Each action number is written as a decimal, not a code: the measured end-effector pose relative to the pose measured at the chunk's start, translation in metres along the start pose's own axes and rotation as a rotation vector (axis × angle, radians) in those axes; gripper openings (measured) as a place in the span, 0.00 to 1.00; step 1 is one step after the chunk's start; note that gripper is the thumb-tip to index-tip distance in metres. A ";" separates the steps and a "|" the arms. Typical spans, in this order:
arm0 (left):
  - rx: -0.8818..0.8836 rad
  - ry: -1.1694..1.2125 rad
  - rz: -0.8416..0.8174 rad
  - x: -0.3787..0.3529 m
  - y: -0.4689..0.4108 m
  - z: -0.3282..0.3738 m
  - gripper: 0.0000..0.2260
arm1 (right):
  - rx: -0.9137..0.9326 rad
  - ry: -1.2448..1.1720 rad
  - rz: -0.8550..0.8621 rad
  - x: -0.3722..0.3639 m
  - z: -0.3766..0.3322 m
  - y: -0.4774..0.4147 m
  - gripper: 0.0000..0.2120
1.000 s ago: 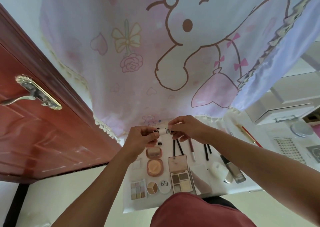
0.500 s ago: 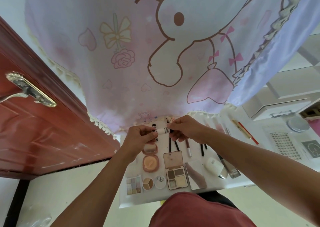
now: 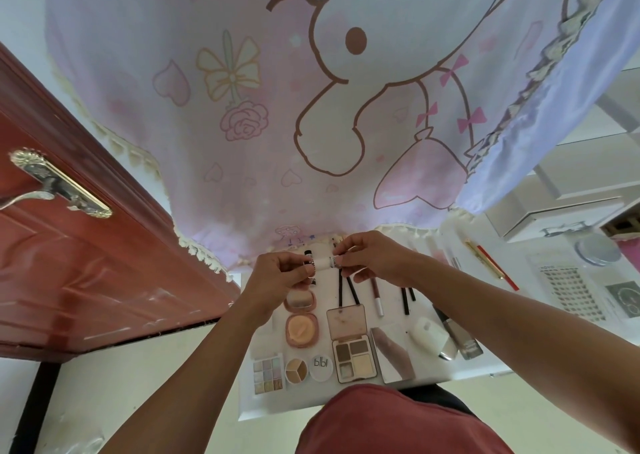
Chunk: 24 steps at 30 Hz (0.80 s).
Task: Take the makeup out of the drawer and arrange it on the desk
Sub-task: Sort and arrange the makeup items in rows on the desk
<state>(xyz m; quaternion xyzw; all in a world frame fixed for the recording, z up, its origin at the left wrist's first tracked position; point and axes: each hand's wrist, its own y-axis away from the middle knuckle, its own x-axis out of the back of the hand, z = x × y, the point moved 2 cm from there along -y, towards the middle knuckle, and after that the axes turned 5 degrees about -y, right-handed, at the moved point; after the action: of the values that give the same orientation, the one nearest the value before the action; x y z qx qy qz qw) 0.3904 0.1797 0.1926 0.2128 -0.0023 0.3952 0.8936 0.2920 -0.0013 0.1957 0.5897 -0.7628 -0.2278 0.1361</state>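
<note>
I see matt printed cloth in the curtain point(image 3: 277, 107) at twelve o'clock, glossy varnished wood on the door point(image 3: 86, 280) at nine with a shiny metal handle point(image 3: 59, 183), a smooth white bench point(image 3: 263, 401), and a glossy, plastic-looking tube point(image 3: 322, 262) at centre.

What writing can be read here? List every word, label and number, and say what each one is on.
"plpl", as it shows from here: on the round white lid.
Dark print on the small tube pinched between the left hand and the right hand: too small to read.
Line of print above the dotted sheet: blurred, unreadable.
Small marks near the hem of the curtain: unreadable.
</note>
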 end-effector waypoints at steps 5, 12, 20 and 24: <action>0.013 0.005 -0.004 0.001 -0.002 -0.001 0.07 | -0.054 0.019 0.005 0.000 -0.001 -0.001 0.09; 0.017 -0.007 -0.005 0.000 -0.005 0.000 0.08 | 0.000 0.001 0.012 0.005 -0.002 -0.001 0.07; 0.013 0.015 -0.012 -0.002 -0.005 0.003 0.07 | -0.120 -0.009 -0.002 0.005 0.000 0.000 0.13; 0.019 0.012 -0.010 0.000 -0.006 0.001 0.08 | -0.057 -0.034 -0.010 0.005 0.000 -0.002 0.07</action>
<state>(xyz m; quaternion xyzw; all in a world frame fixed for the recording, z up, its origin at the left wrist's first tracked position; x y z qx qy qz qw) 0.3943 0.1755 0.1917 0.2189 0.0079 0.3918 0.8936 0.2920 -0.0064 0.1945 0.5856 -0.7552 -0.2600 0.1387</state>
